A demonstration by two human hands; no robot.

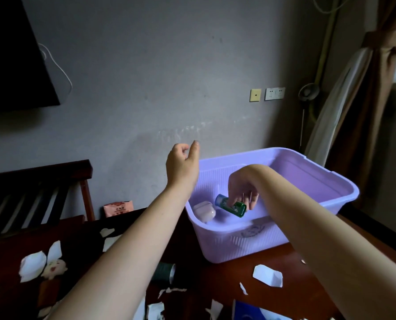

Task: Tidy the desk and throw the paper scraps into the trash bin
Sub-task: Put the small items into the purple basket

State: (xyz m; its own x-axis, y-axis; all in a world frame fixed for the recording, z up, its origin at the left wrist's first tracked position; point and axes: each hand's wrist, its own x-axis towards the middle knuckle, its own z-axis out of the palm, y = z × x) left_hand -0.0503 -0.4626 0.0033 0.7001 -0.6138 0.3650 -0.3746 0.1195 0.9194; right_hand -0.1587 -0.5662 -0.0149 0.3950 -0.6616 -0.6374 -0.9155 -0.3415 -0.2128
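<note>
Inside the lavender basket [330, 176] on the desk [227, 280], my right hand [241, 185] grips a green tube [230, 205] beside a white case [204, 211]. My left hand [183, 162] hovers empty, fingers loosely curled. Paper scraps [267, 274] litter the desktop nearby.

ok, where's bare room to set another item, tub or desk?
Bare: lilac plastic tub floor in front of the green cylindrical bottle the right hand holds; red-brown wooden desk between tub and large white paper scrap. Crowded: tub's left end with white earbud case; torn scraps along desk's near edge.
</note>
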